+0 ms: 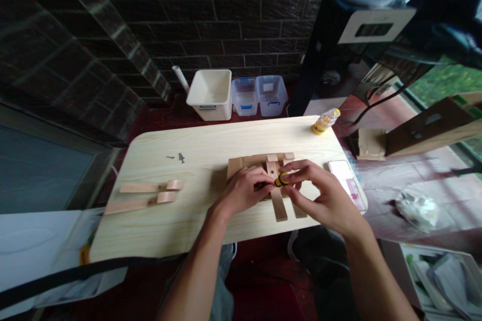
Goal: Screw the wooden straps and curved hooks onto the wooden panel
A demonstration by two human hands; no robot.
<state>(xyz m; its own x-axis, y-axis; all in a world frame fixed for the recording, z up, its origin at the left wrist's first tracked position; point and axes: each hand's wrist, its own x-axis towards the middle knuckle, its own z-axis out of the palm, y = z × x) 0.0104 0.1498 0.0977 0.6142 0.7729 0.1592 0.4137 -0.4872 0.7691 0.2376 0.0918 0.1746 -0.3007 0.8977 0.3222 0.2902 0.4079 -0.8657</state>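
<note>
Holding a small yellow-black screwdriver (281, 179) in my right hand (324, 199) grip, I am pressing my left hand (243, 191), fingers curled, on the pale wooden slat assembly (278, 203) lying on the light wooden worktop (211, 145).

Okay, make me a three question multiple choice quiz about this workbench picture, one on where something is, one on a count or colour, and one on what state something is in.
1. Where does the small bottle with the yellow cap lie?
A. at the table's far right corner
B. between the two hands
C. inside the white bin

2. How many loose wooden strips lie on the left part of the table?
A. five
B. two
C. none

3. What is the state of the right hand?
A. lying flat and open on the table
B. hanging off the table's edge
C. pinched on a yellow and black tool

Answers:
1 A, it lies on its side by the far right corner.
2 B, two strips lie side by side there.
3 C, its fingers close on the yellow and black tool over the wooden assembly, with the left hand beside it.
</note>
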